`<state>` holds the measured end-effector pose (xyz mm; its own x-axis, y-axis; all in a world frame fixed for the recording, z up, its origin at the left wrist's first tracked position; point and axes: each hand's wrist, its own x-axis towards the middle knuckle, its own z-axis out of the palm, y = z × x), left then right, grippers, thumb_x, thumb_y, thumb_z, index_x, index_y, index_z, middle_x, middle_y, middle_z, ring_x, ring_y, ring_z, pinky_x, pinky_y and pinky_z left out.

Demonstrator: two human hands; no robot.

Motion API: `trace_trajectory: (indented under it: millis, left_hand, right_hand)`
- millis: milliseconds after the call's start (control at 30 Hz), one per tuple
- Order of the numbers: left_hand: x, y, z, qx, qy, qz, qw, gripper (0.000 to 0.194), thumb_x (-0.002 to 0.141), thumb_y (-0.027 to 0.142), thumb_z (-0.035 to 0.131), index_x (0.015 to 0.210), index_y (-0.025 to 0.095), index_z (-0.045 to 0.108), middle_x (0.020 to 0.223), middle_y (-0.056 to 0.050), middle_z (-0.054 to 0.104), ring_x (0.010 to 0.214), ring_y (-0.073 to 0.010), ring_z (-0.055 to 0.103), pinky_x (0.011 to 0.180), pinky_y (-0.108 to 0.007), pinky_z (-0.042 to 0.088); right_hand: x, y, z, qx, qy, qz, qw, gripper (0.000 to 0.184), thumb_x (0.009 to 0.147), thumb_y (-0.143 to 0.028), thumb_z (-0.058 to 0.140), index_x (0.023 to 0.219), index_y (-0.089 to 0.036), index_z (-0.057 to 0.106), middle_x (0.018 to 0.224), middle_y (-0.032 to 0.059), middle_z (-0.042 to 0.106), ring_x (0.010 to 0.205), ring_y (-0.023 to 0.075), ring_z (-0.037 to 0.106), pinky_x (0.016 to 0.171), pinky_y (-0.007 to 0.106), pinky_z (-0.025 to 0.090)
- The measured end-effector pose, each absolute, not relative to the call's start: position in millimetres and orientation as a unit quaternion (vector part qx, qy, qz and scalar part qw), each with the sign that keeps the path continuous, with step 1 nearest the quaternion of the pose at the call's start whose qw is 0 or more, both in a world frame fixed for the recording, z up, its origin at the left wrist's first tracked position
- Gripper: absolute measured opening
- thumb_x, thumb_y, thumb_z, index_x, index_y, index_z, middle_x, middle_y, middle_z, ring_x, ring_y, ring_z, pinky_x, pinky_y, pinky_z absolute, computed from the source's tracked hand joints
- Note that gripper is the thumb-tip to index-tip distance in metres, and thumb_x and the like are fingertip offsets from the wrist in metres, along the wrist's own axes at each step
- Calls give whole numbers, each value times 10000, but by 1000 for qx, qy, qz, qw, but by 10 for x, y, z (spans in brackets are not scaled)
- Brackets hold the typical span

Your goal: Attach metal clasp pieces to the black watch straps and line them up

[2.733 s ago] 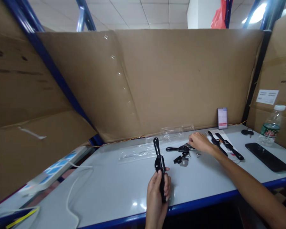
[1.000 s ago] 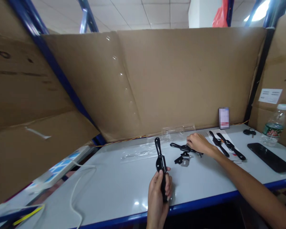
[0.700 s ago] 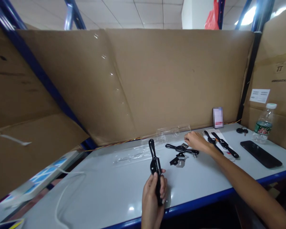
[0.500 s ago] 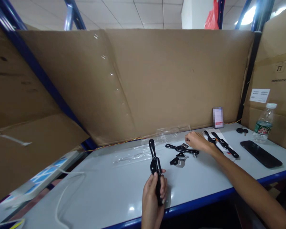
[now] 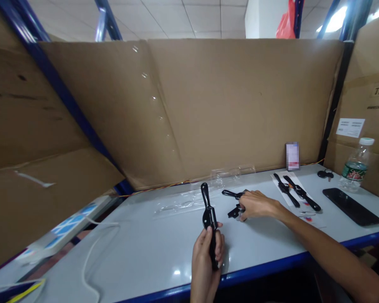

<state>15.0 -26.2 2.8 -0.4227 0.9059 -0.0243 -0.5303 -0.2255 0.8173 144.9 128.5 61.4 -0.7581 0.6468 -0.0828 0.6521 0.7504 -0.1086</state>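
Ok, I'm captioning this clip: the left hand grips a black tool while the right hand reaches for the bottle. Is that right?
Not quite: the right hand is at the small loose parts on the table, not the bottle, as the head view shows. The left hand does grip a black tool.

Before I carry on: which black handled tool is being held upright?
The tool in the left grip; one tool by the right grip and two tools farther right lie flat.

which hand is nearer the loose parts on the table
Right. The right hand partly covers the loose parts; the left hand, holding a black tool, sits apart to their left.
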Motion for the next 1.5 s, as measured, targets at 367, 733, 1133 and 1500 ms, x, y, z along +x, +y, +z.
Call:
trace_trajectory:
  millis: [367, 733, 1133, 1500]
  left_hand:
    - [152, -262, 29, 240, 397, 743, 482, 444, 731, 520, 802, 881, 125, 667, 474, 97, 381, 396, -43, 259, 313, -139, 226]
    - [150, -247, 21, 241, 396, 746, 479, 491, 708, 561, 807, 873, 118, 672, 468, 101, 371, 390, -35, 246, 307, -135, 226]
    - [153, -252, 11, 254, 394, 743, 477, 529, 722, 628, 769, 842, 124, 667, 459, 96, 377, 390, -37, 253, 314, -135, 239]
    - [152, -250, 15, 254, 402, 739, 477, 522, 731, 631, 759, 807, 122, 670, 441, 93, 374, 376, -36, 252, 311, -138, 236]
  right_hand:
    - [1428, 1375, 524, 379, 915, -141, -1, 481, 682, -332, 788, 1128, -195, 672, 1059, 76, 700, 924, 222, 623, 610, 231, 361]
    - [1387, 1462, 533, 297, 871, -353, -168, 268, 816, -395, 644, 692, -162, 693, 556, -34, 526, 558, 105, 470, 518, 229, 285]
    - [1204, 1147, 511, 218, 714, -630, -215, 329, 668, -449, 783, 642, -178, 598, 632, -19, 574, 578, 115, 549, 452, 209, 421]
    - [1188, 1117, 489, 230, 695, -644, -220, 330, 727, -407, 757, 568, -182, 576, 503, -47, 489, 440, 77, 377, 407, 231, 277]
